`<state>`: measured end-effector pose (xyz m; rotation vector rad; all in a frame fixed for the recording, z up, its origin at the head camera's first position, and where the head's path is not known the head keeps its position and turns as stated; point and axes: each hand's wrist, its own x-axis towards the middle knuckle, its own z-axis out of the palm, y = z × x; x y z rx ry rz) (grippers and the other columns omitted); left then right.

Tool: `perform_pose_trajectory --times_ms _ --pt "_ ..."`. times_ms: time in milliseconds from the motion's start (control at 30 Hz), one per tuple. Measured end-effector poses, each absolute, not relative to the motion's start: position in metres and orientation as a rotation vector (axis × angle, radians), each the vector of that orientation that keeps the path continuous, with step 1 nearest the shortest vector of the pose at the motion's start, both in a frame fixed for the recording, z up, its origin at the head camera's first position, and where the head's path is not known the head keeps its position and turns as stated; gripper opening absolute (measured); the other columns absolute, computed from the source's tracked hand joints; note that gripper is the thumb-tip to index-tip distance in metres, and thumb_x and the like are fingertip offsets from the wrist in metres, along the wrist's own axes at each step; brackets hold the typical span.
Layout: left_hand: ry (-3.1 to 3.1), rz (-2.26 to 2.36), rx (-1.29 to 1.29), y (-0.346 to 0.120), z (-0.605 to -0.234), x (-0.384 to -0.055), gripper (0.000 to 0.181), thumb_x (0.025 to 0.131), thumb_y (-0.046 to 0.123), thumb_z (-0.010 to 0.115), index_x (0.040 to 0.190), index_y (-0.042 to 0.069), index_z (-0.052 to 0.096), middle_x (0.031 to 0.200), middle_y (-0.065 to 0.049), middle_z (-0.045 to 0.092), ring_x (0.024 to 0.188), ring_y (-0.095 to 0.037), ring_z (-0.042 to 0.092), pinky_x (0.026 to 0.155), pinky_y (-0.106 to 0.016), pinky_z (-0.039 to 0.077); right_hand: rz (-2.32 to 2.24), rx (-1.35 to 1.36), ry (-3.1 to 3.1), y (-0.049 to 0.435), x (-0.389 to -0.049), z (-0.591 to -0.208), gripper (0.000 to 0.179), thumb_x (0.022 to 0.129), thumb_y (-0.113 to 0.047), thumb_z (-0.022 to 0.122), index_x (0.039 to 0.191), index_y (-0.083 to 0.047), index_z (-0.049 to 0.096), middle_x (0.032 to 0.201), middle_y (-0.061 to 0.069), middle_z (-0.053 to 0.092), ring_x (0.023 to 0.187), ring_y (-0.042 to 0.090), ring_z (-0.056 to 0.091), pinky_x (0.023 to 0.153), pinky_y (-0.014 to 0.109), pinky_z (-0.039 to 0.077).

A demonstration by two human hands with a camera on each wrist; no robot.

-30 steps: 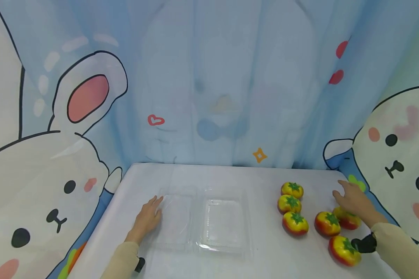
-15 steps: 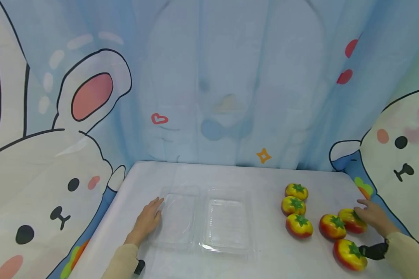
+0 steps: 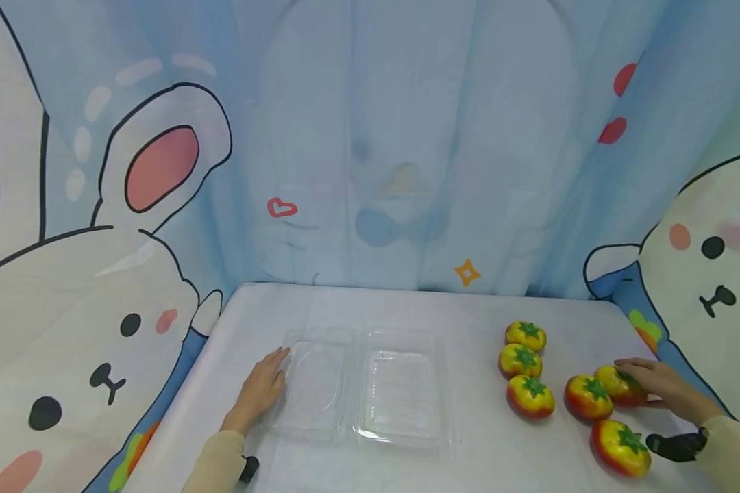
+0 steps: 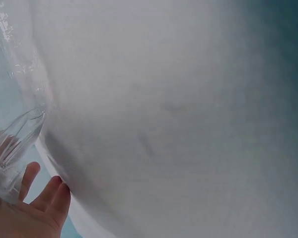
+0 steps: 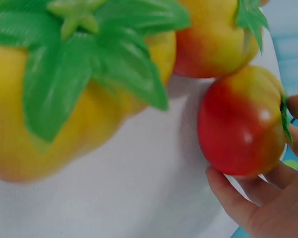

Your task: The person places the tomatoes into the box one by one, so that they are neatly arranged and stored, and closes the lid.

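Note:
On the right of the head view my right hand [image 3: 662, 383] reaches over a red and yellow persimmon [image 3: 619, 385] with a green calyx. In the right wrist view, thumb and fingers [image 5: 228, 196] close around that persimmon [image 5: 241, 126] from both sides. Beside it sit another persimmon [image 3: 588, 397] and, nearer the front, a third persimmon [image 3: 621, 448]. My left hand [image 3: 260, 387] rests at the left edge of a clear plastic clamshell box [image 3: 356, 431], which lies unfolded. The left wrist view shows the box's clear corner [image 4: 20, 144] against the left hand, with fingers extended.
Left of the held fruit stands a column of persimmons [image 3: 522, 361] on the white tabletop [image 3: 469, 465]. A blue curtain [image 3: 395, 137] with printed cartoon animals hangs behind the table and along both sides.
My right hand has come down from beyond the far side of the persimmon and now grips it. The left hand stays at the box edge. The head view has shifted slightly.

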<state>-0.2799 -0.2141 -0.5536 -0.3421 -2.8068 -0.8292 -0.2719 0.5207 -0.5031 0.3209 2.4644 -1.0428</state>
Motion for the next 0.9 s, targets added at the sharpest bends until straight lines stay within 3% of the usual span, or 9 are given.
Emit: perform_pose_trajectory --times_ms 100,300,667,900 --pt "-2.802 -0.834 -0.354 -0.214 -0.554 -0.280 0.045 0.095 0.000 0.051 0.140 -0.003 0.051 0.143 -0.027 0.048 0.128 -0.049 0.046 0.105 -0.061 0.039 -1.055 0.291 2.427 0.521 -0.269 -0.501 0.078 0.103 -0.047 0.039 0.140 0.021 0.025 0.131 0.047 0.035 0.110 0.055 0.045 0.081 0.055 0.055" --pt "-2.794 -0.831 -0.355 -0.215 -0.552 -0.279 0.045 0.094 -0.002 0.051 0.139 -0.004 0.052 0.142 -0.028 0.048 0.127 -0.049 0.046 0.105 -0.061 0.038 -1.069 0.313 2.408 0.523 -0.265 -0.500 0.077 0.103 -0.045 0.044 0.140 0.019 0.027 0.132 0.047 0.033 0.112 0.059 0.041 0.084 0.056 0.054" --pt "-2.803 -0.837 -0.373 -0.214 -0.550 -0.280 0.045 0.094 -0.002 0.049 0.139 -0.005 0.051 0.142 -0.028 0.048 0.127 -0.049 0.046 0.105 -0.060 0.039 -1.092 0.273 2.561 0.520 -0.260 -0.491 0.078 0.103 -0.046 0.044 0.137 0.022 0.027 0.127 0.046 0.041 0.098 0.035 0.060 0.082 0.048 0.059" --pt "-2.807 -0.826 -0.370 -0.215 -0.554 -0.282 0.046 0.094 0.000 0.047 0.139 -0.004 0.051 0.141 -0.027 0.049 0.128 -0.048 0.047 0.106 -0.059 0.038 -1.079 0.144 2.734 0.504 -0.264 -0.475 0.075 0.103 -0.044 0.047 0.141 0.018 0.028 0.129 0.047 0.041 0.099 0.040 0.062 0.078 0.047 0.060"
